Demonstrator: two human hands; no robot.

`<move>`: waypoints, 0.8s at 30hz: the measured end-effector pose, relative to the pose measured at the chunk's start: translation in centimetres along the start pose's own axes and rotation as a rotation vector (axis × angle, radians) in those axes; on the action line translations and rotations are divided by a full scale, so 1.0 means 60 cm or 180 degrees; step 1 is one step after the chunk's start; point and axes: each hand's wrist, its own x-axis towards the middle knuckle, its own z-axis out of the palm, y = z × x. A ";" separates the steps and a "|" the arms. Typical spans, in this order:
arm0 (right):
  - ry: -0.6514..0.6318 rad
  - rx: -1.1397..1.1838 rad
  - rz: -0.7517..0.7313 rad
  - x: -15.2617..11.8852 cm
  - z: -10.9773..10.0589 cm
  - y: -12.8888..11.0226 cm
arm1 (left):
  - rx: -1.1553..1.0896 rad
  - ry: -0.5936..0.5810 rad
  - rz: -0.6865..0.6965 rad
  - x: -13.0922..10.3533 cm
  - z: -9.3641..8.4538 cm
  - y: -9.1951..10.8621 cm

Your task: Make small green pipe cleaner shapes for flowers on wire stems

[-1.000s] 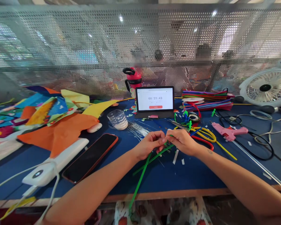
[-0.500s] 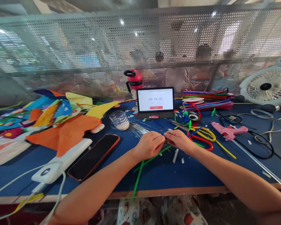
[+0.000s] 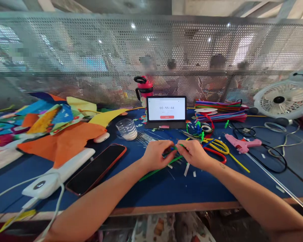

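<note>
Between my two hands, over the middle of the blue table, is a green pipe cleaner (image 3: 176, 148). My left hand (image 3: 157, 154) is curled around its left part, with thumb and fingers bent together. The fingertips of my right hand (image 3: 193, 153) pinch its other part, close to the left fingertips. Another green stem (image 3: 151, 174) lies on the table beneath my left hand. Thin clear strands (image 3: 146, 138) lie behind my left hand. Scissors with red handles (image 3: 218, 155) rest behind my right hand, partly covered by a yellow stem (image 3: 238, 162).
A tablet (image 3: 166, 109) stands at the back, near a pink bottle (image 3: 144, 88). Left are a clear cup (image 3: 127, 130), phone (image 3: 97, 169), power bank (image 3: 58, 174) and orange felt (image 3: 63, 144). Right are a pink glue gun (image 3: 242, 143) and a fan (image 3: 282, 99).
My left hand has turned and opened somewhat around the green stem. The green end that hung down toward the table's front edge no longer shows there. The view has shifted slightly.
</note>
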 end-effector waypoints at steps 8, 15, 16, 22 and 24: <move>-0.0018 -0.0910 -0.0852 0.001 -0.011 0.022 | -0.2575 -0.0228 -0.1044 0.004 0.026 0.003; -0.0233 -0.0138 -0.0363 0.000 0.006 0.015 | -0.0625 -0.0048 -0.0265 -0.003 0.014 0.004; -0.0298 0.0232 -0.0153 0.000 0.011 0.014 | -0.0118 0.0087 0.0086 -0.004 0.012 0.004; -0.0566 0.2610 0.1473 0.008 0.040 0.009 | 0.2544 0.0590 0.2491 -0.011 -0.008 -0.007; -0.0797 0.2683 0.1628 0.011 0.039 0.010 | 0.2992 0.0486 0.2849 -0.012 -0.013 -0.010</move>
